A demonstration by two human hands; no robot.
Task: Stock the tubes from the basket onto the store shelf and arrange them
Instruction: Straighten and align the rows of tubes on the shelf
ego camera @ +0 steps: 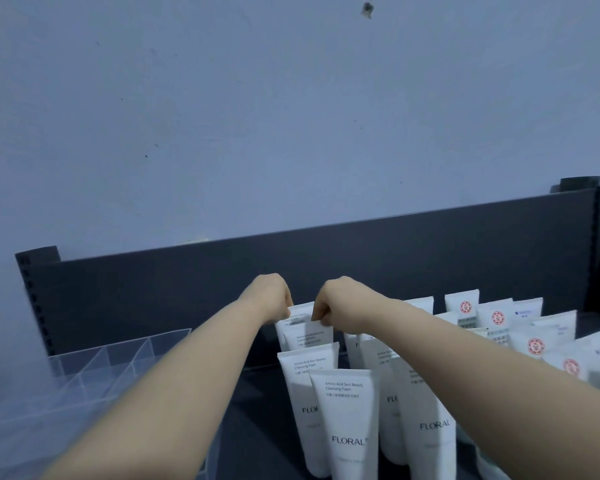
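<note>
Both hands reach to the far end of the dark shelf [257,403]. The left hand [272,294] and right hand [336,301] each pinch the top edge of the rearmost white tube [300,314], upright behind a row of FLORAL tubes [349,420]. A clear organizer [84,368] sits left.

- Two hands: left [272,296], right [340,306], both pinching the top edge of the rearmost tube [300,315].
- Four FLORAL tubes [347,420] in the left row, standing upright.
- At least three more in the next row [426,424], partly hidden by the arm.
- About five red-seal tubes [497,317] at right; exact number unclear.
- One clear divider tray [94,362].
</note>
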